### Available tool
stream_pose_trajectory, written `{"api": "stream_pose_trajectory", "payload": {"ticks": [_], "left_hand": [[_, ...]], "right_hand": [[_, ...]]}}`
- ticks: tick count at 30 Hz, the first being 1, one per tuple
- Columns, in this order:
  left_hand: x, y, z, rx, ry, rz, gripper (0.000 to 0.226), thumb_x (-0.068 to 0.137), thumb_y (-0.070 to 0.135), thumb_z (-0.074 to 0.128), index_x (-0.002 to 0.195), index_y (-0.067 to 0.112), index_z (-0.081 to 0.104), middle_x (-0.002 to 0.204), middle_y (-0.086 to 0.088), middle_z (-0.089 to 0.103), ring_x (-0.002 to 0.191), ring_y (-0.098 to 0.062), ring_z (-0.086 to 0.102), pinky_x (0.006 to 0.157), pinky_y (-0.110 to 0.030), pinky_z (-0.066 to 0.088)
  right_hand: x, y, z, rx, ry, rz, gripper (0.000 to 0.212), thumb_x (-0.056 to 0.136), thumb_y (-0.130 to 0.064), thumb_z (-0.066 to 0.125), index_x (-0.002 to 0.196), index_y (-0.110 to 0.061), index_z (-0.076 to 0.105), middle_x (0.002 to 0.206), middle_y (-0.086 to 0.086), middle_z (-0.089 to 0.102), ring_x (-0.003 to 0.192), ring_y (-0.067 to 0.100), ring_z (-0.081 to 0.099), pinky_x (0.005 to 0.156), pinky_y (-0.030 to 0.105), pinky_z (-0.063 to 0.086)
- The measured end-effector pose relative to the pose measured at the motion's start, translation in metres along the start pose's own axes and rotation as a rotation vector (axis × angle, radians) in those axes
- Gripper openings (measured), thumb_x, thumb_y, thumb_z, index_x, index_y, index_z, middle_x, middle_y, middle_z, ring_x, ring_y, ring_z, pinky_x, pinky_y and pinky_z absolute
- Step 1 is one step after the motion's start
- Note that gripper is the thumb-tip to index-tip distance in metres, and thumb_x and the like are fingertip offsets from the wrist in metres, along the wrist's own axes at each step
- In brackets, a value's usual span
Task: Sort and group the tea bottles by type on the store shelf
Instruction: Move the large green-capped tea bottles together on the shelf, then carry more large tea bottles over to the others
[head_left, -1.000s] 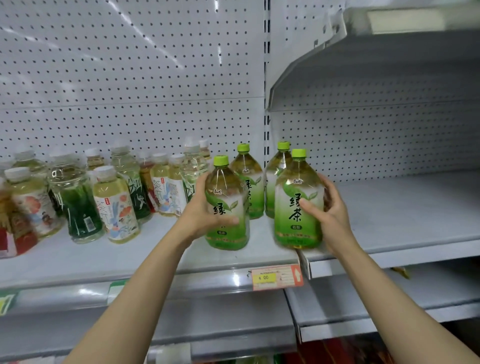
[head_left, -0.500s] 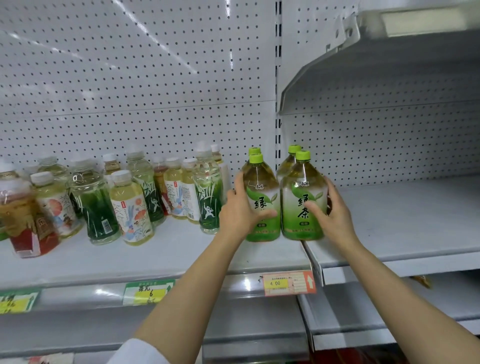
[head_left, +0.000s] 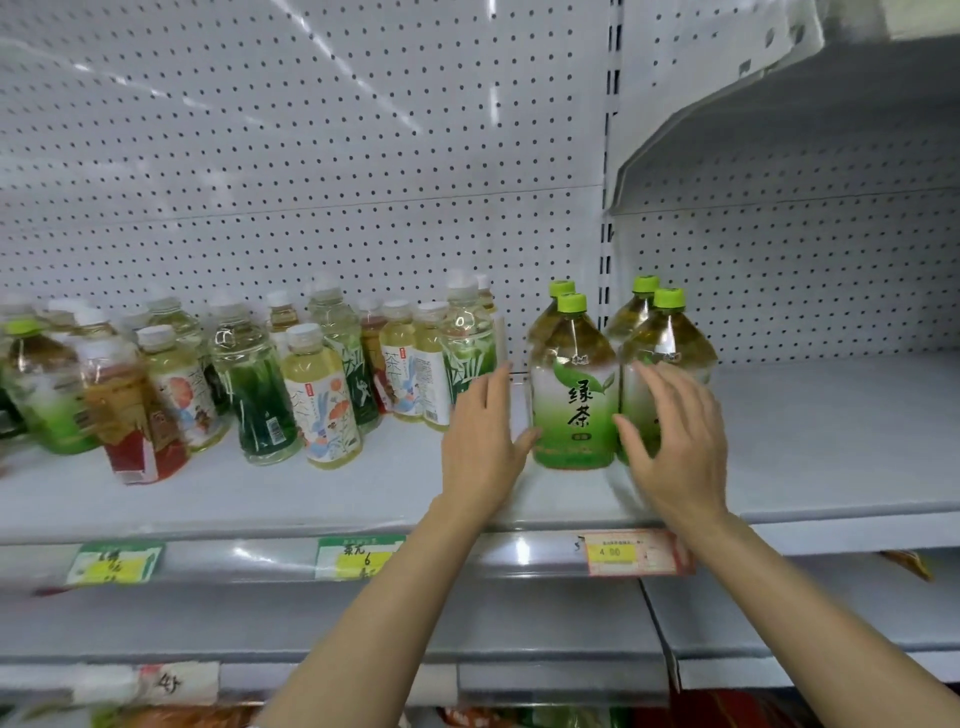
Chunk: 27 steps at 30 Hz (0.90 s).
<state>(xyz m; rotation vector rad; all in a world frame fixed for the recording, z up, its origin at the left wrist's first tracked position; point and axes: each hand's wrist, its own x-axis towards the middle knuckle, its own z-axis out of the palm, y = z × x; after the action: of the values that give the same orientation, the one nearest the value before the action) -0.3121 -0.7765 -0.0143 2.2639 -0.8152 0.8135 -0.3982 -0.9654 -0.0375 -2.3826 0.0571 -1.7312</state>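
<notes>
On the shelf (head_left: 363, 493), four upright green tea bottles (head_left: 574, 395) stand grouped, right of the mixed small bottles (head_left: 322, 400). Left hand (head_left: 480, 441) and right hand (head_left: 675, 441) flank the front pair, fingers spread, grasping nothing. Rear bottles are mostly hidden.

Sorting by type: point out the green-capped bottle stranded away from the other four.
The green-capped bottle at the shelf's far left edge, among mixed small bottles.
</notes>
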Motion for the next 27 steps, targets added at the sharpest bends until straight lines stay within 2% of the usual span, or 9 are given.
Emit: {"api": "stream_pose_trajectory", "payload": {"ticks": [3, 6, 9, 12, 16, 19, 22, 25, 27], "left_hand": [[-0.014, -0.048, -0.026, 0.035, 0.313, -0.062, 0.06, 0.084, 0.032, 0.078, 0.134, 0.008, 0.054, 0.125, -0.009, 0.06, 0.115, -0.025, 0.053, 0.097, -0.036, 0.046], [-0.015, -0.108, -0.058, 0.005, 0.5, -0.35, 0.057, 0.087, 0.029, 0.074, 0.133, 0.005, 0.05, 0.128, -0.013, 0.054, 0.118, -0.028, 0.047, 0.101, -0.037, 0.039], [-0.006, -0.168, -0.086, -0.049, 0.531, -0.647, 0.071, 0.086, 0.024, 0.075, 0.142, 0.0, 0.037, 0.144, -0.02, 0.041, 0.134, -0.035, 0.036, 0.113, -0.043, 0.029], [0.016, -0.22, -0.104, -0.156, 0.385, -0.857, 0.088, 0.087, 0.027, 0.075, 0.15, -0.003, 0.022, 0.155, -0.025, 0.027, 0.145, -0.04, 0.024, 0.12, -0.051, 0.023], [0.032, -0.253, -0.108, -0.29, 0.212, -0.818, 0.078, 0.085, 0.031, 0.078, 0.142, 0.002, 0.034, 0.144, -0.021, 0.045, 0.132, -0.039, 0.045, 0.109, -0.051, 0.041], [0.033, -0.259, -0.109, -0.348, 0.149, -0.799, 0.064, 0.09, 0.026, 0.073, 0.136, 0.004, 0.035, 0.139, -0.017, 0.052, 0.126, -0.038, 0.053, 0.101, -0.048, 0.046], [0.03, -0.266, -0.112, -0.416, 0.124, -0.782, 0.054, 0.091, 0.028, 0.072, 0.13, 0.008, 0.04, 0.133, -0.013, 0.057, 0.123, -0.034, 0.056, 0.097, -0.045, 0.048], [0.018, -0.263, -0.118, -0.504, 0.175, -0.749, 0.043, 0.09, 0.036, 0.071, 0.12, 0.018, 0.046, 0.115, 0.001, 0.061, 0.115, -0.028, 0.061, 0.092, -0.04, 0.052], [0.011, -0.251, -0.126, -0.56, 0.237, -0.737, 0.043, 0.092, 0.04, 0.068, 0.124, 0.022, 0.044, 0.106, 0.012, 0.057, 0.11, -0.018, 0.062, 0.082, -0.023, 0.05]], "right_hand": [[-0.006, -0.031, 0.021, 0.047, -0.049, -0.076, 0.05, 0.091, -0.03, 0.059, 0.133, -0.003, 0.056, 0.129, 0.014, 0.06, 0.125, 0.026, 0.049, 0.112, 0.042, 0.037], [-0.005, -0.064, 0.044, 0.114, -0.068, -0.106, 0.044, 0.092, -0.027, 0.06, 0.127, -0.001, 0.061, 0.123, 0.013, 0.064, 0.119, 0.027, 0.055, 0.108, 0.042, 0.042], [-0.001, -0.098, 0.066, 0.169, -0.118, -0.076, 0.043, 0.091, -0.024, 0.061, 0.128, -0.002, 0.061, 0.122, 0.012, 0.064, 0.116, 0.027, 0.057, 0.108, 0.04, 0.041], [0.008, -0.125, 0.083, 0.237, -0.272, 0.106, 0.054, 0.09, -0.02, 0.067, 0.14, -0.008, 0.049, 0.136, 0.011, 0.054, 0.127, 0.025, 0.047, 0.111, 0.043, 0.039], [0.017, -0.145, 0.109, 0.294, -0.354, 0.342, 0.081, 0.091, -0.02, 0.067, 0.155, -0.018, 0.019, 0.155, 0.013, 0.027, 0.144, 0.026, 0.026, 0.118, 0.04, 0.024], [0.019, -0.15, 0.129, 0.353, -0.335, 0.435, 0.094, 0.091, -0.018, 0.067, 0.156, -0.031, 0.001, 0.159, 0.013, 0.019, 0.146, 0.029, 0.021, 0.116, 0.042, 0.023], [0.025, -0.153, 0.142, 0.391, -0.269, 0.501, 0.102, 0.086, -0.018, 0.074, 0.154, -0.038, 0.001, 0.161, 0.008, 0.021, 0.146, 0.027, 0.023, 0.116, 0.051, 0.028], [0.035, -0.151, 0.15, 0.384, -0.209, 0.609, 0.107, 0.081, -0.021, 0.079, 0.155, -0.034, 0.004, 0.15, 0.019, 0.029, 0.131, 0.032, 0.04, 0.099, 0.039, 0.038], [0.042, -0.148, 0.153, 0.358, -0.196, 0.65, 0.106, 0.081, -0.022, 0.079, 0.156, -0.034, 0.005, 0.141, 0.022, 0.033, 0.119, 0.038, 0.048, 0.091, 0.039, 0.041]]}}
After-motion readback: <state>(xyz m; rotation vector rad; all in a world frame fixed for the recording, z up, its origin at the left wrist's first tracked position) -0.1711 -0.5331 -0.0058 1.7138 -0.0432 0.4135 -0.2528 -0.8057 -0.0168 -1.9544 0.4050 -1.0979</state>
